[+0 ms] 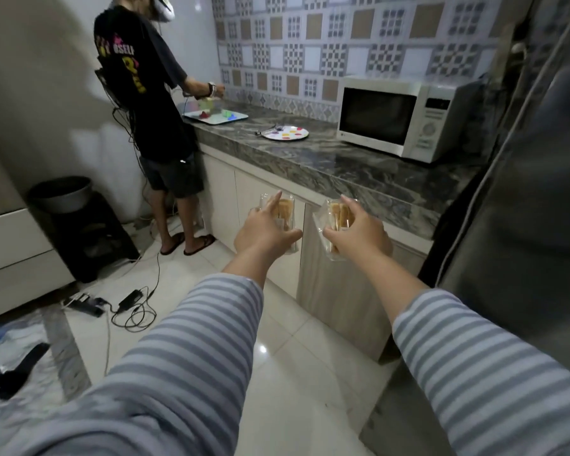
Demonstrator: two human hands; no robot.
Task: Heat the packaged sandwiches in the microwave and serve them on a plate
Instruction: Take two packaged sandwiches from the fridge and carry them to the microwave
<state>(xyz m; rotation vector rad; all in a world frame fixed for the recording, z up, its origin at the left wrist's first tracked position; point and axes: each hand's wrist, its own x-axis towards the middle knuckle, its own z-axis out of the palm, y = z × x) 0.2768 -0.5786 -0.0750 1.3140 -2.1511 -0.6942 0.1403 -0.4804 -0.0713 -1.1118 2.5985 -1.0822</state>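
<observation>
A dark marbled countertop (349, 166) runs across the room ahead of me, over pale cabinet doors (336, 291). At its right end a white microwave (399, 118) stands with its door closed. Left of it, on the same counter, lies a white plate (285, 133) with coloured spots, and further left a white tray (215, 117) where another person in a black T-shirt (139, 77) works with their back to me.

Both my arms reach forward at about the same height, in grey-and-white striped sleeves (195, 340) pushed up off the forearms, wrists nearly straight. My left hand (264, 230) grips a packaged sandwich (285, 209) in clear wrap: the thumb crosses under it toward the right and the fingers curl over the top, with the index finger stretched up along the package. My right hand (359, 233) holds the second packaged sandwich (334, 212), fingers curled over its top edge and thumb pointing left beneath it. The two packages sit near each other but apart, in the air in front of the cabinet doors, below the counter edge and well apart from the microwave.
</observation>
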